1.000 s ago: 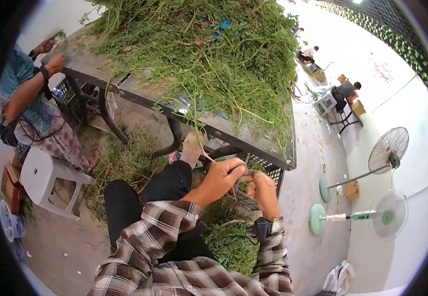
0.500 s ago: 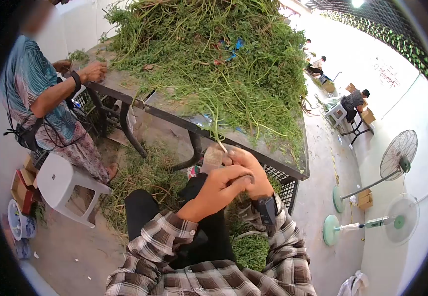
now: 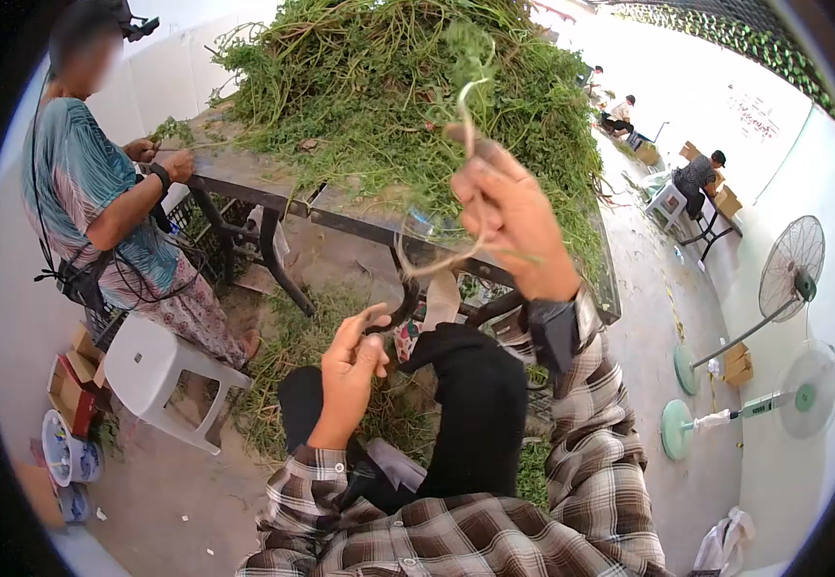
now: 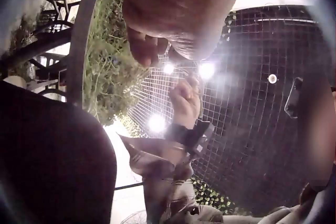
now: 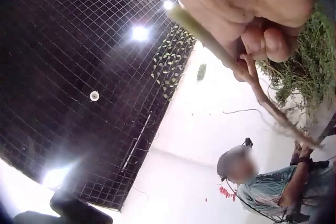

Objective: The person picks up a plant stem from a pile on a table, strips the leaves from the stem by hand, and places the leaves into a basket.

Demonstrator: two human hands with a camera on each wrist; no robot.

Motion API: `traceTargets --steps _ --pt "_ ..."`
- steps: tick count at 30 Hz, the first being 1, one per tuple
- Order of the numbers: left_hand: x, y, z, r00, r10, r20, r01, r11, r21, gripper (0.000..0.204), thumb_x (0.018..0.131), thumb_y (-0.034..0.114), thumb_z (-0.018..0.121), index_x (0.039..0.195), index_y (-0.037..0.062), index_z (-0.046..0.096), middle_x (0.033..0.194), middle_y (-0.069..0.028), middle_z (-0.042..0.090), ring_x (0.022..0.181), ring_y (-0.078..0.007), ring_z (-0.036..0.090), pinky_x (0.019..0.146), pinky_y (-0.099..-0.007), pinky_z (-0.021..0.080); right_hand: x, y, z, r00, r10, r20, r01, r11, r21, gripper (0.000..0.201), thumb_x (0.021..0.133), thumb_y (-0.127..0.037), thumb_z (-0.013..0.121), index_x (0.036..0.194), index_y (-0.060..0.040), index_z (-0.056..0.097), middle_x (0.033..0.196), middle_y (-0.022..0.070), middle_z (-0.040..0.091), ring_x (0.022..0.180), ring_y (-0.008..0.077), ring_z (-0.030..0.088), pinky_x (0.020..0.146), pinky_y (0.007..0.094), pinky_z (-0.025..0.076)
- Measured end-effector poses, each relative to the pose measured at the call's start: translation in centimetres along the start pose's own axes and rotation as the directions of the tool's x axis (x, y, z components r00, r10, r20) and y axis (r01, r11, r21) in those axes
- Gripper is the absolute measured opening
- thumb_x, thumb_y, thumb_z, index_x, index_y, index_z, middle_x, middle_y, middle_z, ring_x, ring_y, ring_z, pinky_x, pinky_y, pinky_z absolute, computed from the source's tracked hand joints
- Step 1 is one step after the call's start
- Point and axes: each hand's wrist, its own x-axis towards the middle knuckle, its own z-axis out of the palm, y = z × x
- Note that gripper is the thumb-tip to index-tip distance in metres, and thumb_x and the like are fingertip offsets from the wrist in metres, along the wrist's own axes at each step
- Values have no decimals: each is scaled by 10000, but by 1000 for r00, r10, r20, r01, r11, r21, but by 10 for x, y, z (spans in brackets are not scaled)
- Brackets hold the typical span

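Observation:
My right hand (image 3: 518, 216) is raised in front of the table's near edge, its fingers curled round a plant stem (image 3: 468, 108). A pale, root-like end (image 3: 427, 267) trails down to the left below the fingers. In the right wrist view the brownish stem (image 5: 257, 88) with a side shoot slants across beneath the curled fingers. Lower down, over the lap, my left hand (image 3: 348, 370) has its fingers loosely bent, with nothing showing between them. A big heap of green leafy plants (image 3: 379, 106) covers much of the dark-edged table (image 3: 273, 181).
Another person (image 3: 86, 178) stands at the table's left end, handling greenery. A white stool (image 3: 163, 370) stands at left, with loose plants (image 3: 292, 313) on the floor under the table. Two fans (image 3: 788, 274) (image 3: 807, 396) stand along the right wall.
My hands were together over the lap; they have parted. The right has risen toward the heap with the stem, while the left has moved lower and left.

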Motion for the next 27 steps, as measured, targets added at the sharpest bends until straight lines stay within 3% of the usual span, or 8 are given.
traceTargets --steps 6,11,15,17,22,23,25,27 --pt "-3 -15 -45 980 -177 -90 172 983 -63 354 953 231 430 1212 7 519 967 -27 591 705 -49 483 589 -186 422 -42 70 33 970 241 -46 -244 937 -250 407 899 -130 514 1286 -32 434 738 32 575 461 13 389 396 161 291" --pt "-1 -32 -67 944 -314 -103 317 948 14 381 962 268 411 1222 8 510 1023 -30 594 784 -74 518 666 -205 442 -92 149 21 899 409 -159 -434 882 -183 377 898 -115 503 1269 -56 482 743 11 574 512 30 424 436 171 309" --pt "-7 -67 -50 893 -444 71 447 895 -20 392 959 275 425 1218 -9 501 1077 -78 593 941 -122 573 752 -242 476 -129 175 28 929 327 -172 -360 907 -218 341 871 -57 479 1201 12 532 763 27 562 651 83 490 605 240 415" --pt "-8 -71 -39 884 -450 125 467 845 -262 396 954 272 436 1211 -25 490 1062 -109 600 933 -136 594 751 -252 493 -136 175 26 933 312 -181 -356 875 -327 322 849 -44 486 1160 16 546 787 42 571 648 90 486 620 251 429" --pt "-5 -83 -44 907 -418 55 404 823 -400 360 921 200 510 1196 -33 486 961 -92 627 863 -136 621 750 -256 505 -136 168 22 922 348 -170 -381 733 -563 281 775 -68 511 1044 -26 581 848 225 576 784 377 583 665 396 456" --pt "-5 -84 -45 910 -413 33 397 849 -349 355 911 191 527 1186 -32 498 935 -84 628 835 -127 614 733 -245 496 -136 170 21 921 351 -171 -385 739 -553 281 775 -68 511 1044 -26 581 848 225 576 784 377 583 665 396 456" --pt "-5 -85 -48 919 -394 -11 380 893 -242 344 891 172 562 1166 -32 522 883 -69 632 780 -109 601 699 -223 479 -137 175 17 940 330 -92 -295 641 -709 296 827 -94 530 1115 -49 582 698 129 583 602 203 547 580 313 436" --pt "-5 -85 -45 921 -385 -60 368 909 -195 342 886 166 568 1161 -33 528 864 -63 631 762 -100 589 686 -216 468 -135 180 9 965 242 -104 -232 598 -767 259 828 -103 536 1070 -24 583 747 152 591 651 241 564 608 326 442"
